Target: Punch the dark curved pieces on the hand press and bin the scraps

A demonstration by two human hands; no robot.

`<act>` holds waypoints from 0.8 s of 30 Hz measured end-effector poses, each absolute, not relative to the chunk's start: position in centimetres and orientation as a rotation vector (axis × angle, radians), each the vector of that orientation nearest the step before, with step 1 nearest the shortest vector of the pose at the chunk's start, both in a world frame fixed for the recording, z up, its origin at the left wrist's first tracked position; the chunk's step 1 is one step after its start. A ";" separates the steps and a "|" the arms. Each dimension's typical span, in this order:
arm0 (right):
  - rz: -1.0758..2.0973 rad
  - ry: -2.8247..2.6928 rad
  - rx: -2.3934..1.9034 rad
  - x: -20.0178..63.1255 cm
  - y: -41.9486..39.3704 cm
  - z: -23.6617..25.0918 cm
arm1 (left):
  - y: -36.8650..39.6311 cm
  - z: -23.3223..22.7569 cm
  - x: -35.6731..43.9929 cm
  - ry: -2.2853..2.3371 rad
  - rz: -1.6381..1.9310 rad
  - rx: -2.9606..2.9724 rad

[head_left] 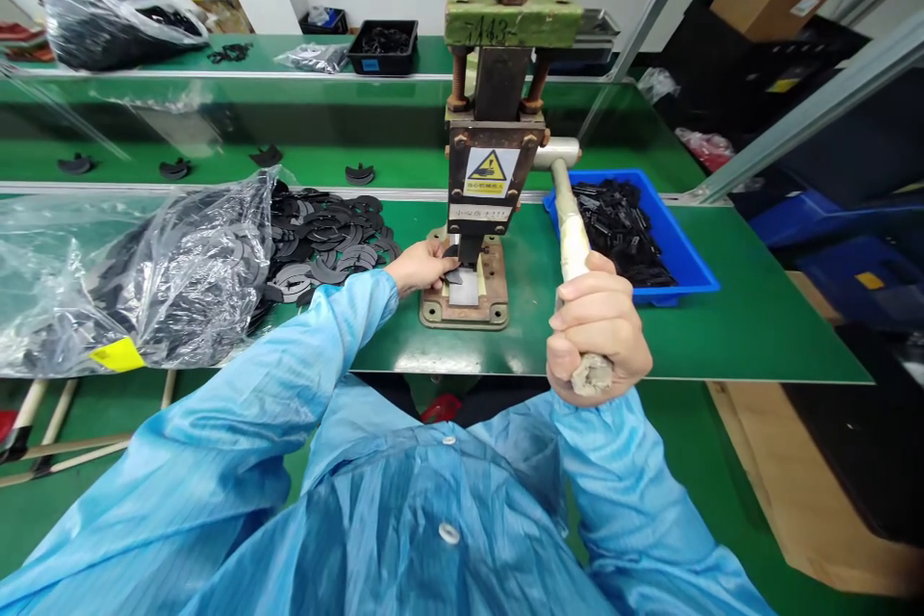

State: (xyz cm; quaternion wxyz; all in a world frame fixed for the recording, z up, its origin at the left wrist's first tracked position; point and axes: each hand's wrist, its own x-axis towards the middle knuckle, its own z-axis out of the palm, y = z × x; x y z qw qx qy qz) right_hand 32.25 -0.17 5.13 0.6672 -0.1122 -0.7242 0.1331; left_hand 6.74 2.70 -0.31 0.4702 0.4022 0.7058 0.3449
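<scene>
Left hand: reaching in from the left with its thumb and fingers (424,267) nearly closed, pinching a dark black piece (453,277); the fingers hide most of that piece's shape.
Black piece: at the foot of the press (495,137), just left of the pale metal strip (464,289) on the base plate (495,274), close under the ram.
Right hand: curled firmly around the lower end of the wrapped lever (570,221), near the bench's front edge.
Lever: slopes down toward the person from a round metal hub (559,152) on the press's right side.
Press: upright on the green bench (765,327), its base plate near the front edge; a yellow warning sign (491,171) faces the person.
Heap: loose curved black parts (332,236) lie left of the press, reaching toward the bench's back edge.
Bag: clear plastic (209,269) full of dark parts, next to the heap, reaching the front edge on the left; a yellow label (117,355) shows low on it.
Tray: a blue one (689,265) right of the press by the back edge, filled with small black parts (621,231).
Beyond the back edge: four black curved parts (359,174) spaced in a row on another green surface (419,175).
</scene>
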 end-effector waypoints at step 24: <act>0.236 -1.608 -0.254 31.8 0.5 5.5 | -9.4 -3.4 -8.5 2.231 0.253 2.121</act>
